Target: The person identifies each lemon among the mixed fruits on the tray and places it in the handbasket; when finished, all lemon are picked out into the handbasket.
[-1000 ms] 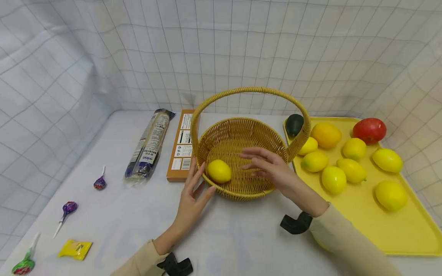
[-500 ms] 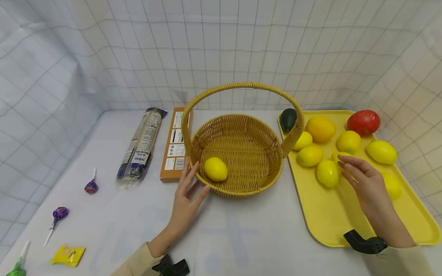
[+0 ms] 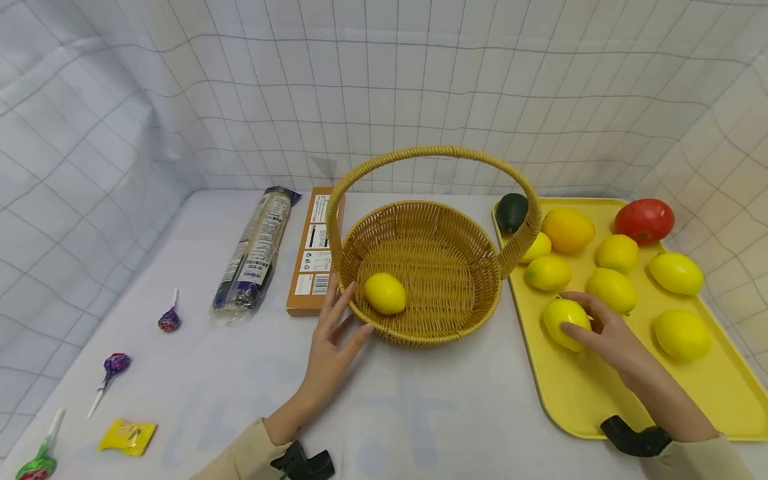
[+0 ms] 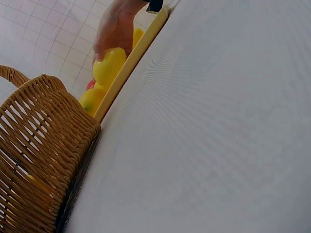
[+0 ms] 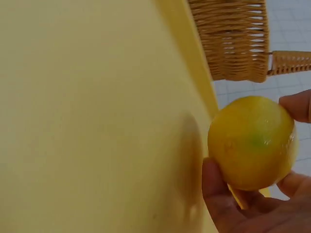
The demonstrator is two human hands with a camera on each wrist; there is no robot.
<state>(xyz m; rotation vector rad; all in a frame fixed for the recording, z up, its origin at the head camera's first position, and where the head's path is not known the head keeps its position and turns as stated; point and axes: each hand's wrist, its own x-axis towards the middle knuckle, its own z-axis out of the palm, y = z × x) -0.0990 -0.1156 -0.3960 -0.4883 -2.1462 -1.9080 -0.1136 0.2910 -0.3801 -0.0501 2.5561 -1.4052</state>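
My right hand (image 3: 615,341) grips a yellow lemon (image 3: 561,323) at the left side of the yellow tray (image 3: 585,400). In the right wrist view, thumb and fingers close around that lemon (image 5: 252,143) from both sides. On the left, my left hand (image 3: 329,353) rests its spread fingers against the near left rim of a wicker basket (image 3: 441,283) with a tall arched handle. Inside the basket, near that hand, lies one lemon (image 3: 385,293). The left wrist view shows the basket's woven side (image 4: 46,145) but not the left hand.
Several more lemons, an orange-yellow fruit (image 3: 567,230), a dark green avocado-like fruit (image 3: 512,213) and a red fruit (image 3: 645,221) lie on the tray. Left of the basket are an orange-brown box (image 3: 306,267) and a plastic-wrapped packet (image 3: 258,247). Lollipops and a yellow-wrapped candy (image 3: 128,437) lie farther left.
My right hand has left the space over the basket, moved right to the tray and taken hold of a lemon there. The left hand stays at the basket rim.
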